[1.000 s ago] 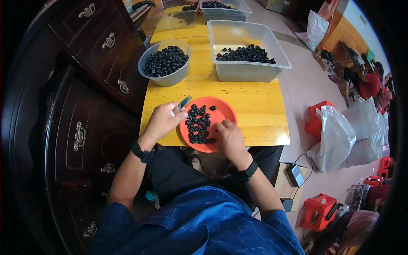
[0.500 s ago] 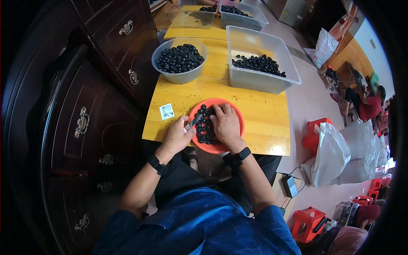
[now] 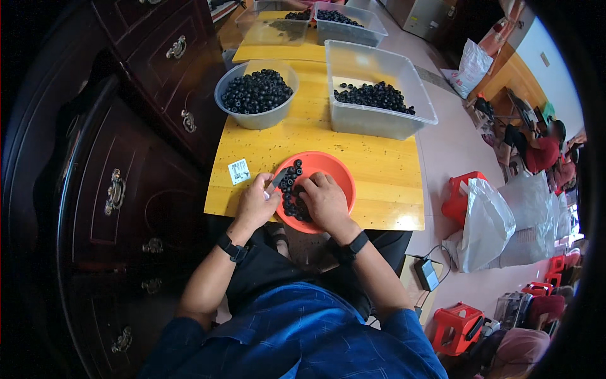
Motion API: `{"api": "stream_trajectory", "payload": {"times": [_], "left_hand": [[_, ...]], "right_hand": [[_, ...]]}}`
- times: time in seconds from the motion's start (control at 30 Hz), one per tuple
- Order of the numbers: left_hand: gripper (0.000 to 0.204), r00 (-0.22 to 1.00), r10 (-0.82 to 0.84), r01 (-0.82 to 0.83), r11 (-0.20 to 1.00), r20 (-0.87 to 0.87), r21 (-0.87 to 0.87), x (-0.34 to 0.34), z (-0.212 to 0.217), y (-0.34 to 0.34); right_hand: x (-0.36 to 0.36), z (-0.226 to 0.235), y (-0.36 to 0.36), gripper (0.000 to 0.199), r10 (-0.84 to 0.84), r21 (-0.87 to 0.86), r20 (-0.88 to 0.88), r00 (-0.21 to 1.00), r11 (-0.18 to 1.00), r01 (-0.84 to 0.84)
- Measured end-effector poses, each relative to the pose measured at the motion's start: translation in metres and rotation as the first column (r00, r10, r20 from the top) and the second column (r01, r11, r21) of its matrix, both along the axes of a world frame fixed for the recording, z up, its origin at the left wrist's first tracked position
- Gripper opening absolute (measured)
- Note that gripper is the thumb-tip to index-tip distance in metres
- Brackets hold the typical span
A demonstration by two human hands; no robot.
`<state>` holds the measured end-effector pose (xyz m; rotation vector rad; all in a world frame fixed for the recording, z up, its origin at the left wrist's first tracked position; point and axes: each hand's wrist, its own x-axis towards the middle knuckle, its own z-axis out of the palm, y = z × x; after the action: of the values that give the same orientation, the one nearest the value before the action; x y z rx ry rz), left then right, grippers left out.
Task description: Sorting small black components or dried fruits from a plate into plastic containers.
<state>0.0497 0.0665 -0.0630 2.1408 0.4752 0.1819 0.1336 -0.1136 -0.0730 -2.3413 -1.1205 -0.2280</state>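
With left hand (image 3: 254, 205) and right hand (image 3: 326, 203), works at the yellow table (image 3: 385, 170), facing a rectangular tub (image 3: 372, 123) at one o'clock and a round bowl (image 3: 255, 119) at eleven, seemingly picking through the red dish (image 3: 336, 169) at twelve. Grips a knife-like tool (image 3: 278, 181) in the nearly closed left hand, tip toward one o'clock. Curls half-open right fingers onto black pieces (image 3: 289, 203) at the dish's nine o'clock; cannot tell whether any is pinched. Probably calls next for separating one piece, fingertips clear of the tool.
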Motion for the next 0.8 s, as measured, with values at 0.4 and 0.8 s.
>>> {"api": "stream_trajectory", "payload": {"times": [0.4, 0.8], "left_hand": [[0.040, 0.998, 0.029, -0.024, 0.997, 0.061, -0.080, 0.002, -0.016, 0.003], [0.043, 0.990, 0.044, -0.035, 0.997, 0.135, -0.072, 0.006, -0.039, 0.008]], "right_hand": [[-0.022, 0.021, -0.034, 0.030, 0.087, -0.021, 0.012, 0.996, 0.996, -0.087], [-0.026, 0.010, -0.040, 0.019, 0.126, 0.052, -0.008, 0.992, 0.991, -0.125]]}}
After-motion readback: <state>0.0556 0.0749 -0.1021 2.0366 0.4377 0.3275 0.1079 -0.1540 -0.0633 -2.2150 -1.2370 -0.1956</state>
